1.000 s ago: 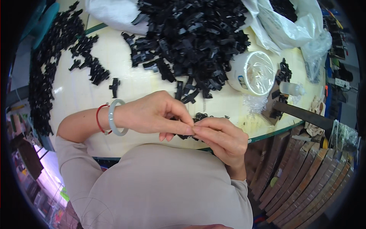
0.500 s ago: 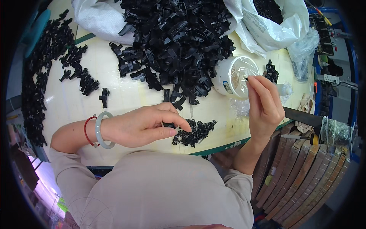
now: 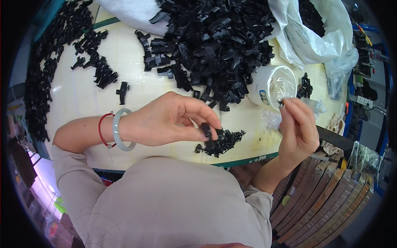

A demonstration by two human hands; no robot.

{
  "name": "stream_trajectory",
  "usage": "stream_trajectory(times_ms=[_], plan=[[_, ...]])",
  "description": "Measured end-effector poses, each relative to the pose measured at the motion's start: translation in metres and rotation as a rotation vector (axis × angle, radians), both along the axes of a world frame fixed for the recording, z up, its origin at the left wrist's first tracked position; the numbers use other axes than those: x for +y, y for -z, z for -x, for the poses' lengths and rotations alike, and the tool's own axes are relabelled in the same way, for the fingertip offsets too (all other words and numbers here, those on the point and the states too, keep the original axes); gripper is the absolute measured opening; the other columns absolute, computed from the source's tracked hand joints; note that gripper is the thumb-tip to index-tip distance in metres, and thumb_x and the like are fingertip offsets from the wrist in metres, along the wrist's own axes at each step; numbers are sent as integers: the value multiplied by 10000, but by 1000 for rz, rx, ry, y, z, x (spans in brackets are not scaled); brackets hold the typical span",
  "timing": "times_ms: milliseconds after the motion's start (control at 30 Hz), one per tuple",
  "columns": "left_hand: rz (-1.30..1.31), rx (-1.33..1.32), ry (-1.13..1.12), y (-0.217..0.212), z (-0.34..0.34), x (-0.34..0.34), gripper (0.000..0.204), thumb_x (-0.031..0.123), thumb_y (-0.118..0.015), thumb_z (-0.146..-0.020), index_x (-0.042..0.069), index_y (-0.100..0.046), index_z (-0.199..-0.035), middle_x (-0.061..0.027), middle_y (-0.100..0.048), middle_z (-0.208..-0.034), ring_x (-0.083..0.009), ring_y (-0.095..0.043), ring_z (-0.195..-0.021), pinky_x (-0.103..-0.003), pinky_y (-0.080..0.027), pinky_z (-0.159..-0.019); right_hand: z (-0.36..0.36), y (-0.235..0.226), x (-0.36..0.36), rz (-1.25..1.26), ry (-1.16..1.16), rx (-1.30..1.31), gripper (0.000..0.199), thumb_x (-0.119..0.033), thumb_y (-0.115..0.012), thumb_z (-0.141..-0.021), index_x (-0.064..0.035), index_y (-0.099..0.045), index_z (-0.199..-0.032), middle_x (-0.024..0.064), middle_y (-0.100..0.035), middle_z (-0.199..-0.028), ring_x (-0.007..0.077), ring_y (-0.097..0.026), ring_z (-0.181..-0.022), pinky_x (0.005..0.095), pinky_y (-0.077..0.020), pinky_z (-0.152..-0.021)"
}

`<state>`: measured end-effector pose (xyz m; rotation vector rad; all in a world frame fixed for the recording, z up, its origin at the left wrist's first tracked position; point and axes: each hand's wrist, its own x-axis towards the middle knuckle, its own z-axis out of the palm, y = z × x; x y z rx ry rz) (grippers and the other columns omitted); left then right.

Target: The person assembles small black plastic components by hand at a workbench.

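Clearly left hand (image 3: 169,120) pinched black clip (image 3: 205,130); right hand (image 3: 297,124) pinched tiny part (image 3: 281,103); loose pinch risked dropping it.

The left hand (image 3: 169,120) pinches a small black plastic clip (image 3: 205,130) above a little heap of clips (image 3: 221,142) on the cream table (image 3: 136,89). The right hand (image 3: 298,128) holds a tiny part (image 3: 281,103) beside a white tub (image 3: 273,84)

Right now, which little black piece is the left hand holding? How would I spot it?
Find the big heap of black plastic clips on the cream table. Below it, the left hand pinches one small black plastic clip, the only one lifted above the small pile.
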<state>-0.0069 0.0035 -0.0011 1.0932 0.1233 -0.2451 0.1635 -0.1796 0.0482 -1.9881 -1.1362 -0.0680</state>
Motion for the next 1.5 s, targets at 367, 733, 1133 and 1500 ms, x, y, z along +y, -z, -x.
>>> stream_trajectory(times_ms=[367,733,1133,1500], plan=[[180,103,-60,-4,-5,-4,352,22,-510,-902,-29,-466,-1248,-82,-582,-1046,-153,-637,-863,-262,-552,-792,57,36,-2,-231,-140,466,256,162,-651,-682,36,-655,-904,159,-638,-900,188,-630,-767,243,-511,-665],[187,207,-95,1,-3,-3,189,61,-566,-890,-9,-578,-1065,-97,-658,-932,-144,-647,-830,-241,-537,-730,66,47,9,-259,-172,306,220,106,-668,-729,34,-645,-935,163,-635,-901,209,-640,-777,258,-530,-656],[163,197,-108,3,-3,-4,192,53,-575,-883,-6,-595,-1064,-102,-663,-927,-129,-640,-816,-244,-526,-736,63,44,12,-230,-203,248,237,102,-667,-726,35,-644,-953,167,-633,-910,220,-642,-777,263,-538,-653],[175,203,-157,3,0,-9,199,41,-616,-854,-23,-615,-1042,-106,-664,-915,-135,-648,-787,-257,-546,-725,65,42,10,-178,-234,164,269,114,-666,-709,36,-652,-967,157,-617,-916,215,-627,-764,264,-533,-636]])
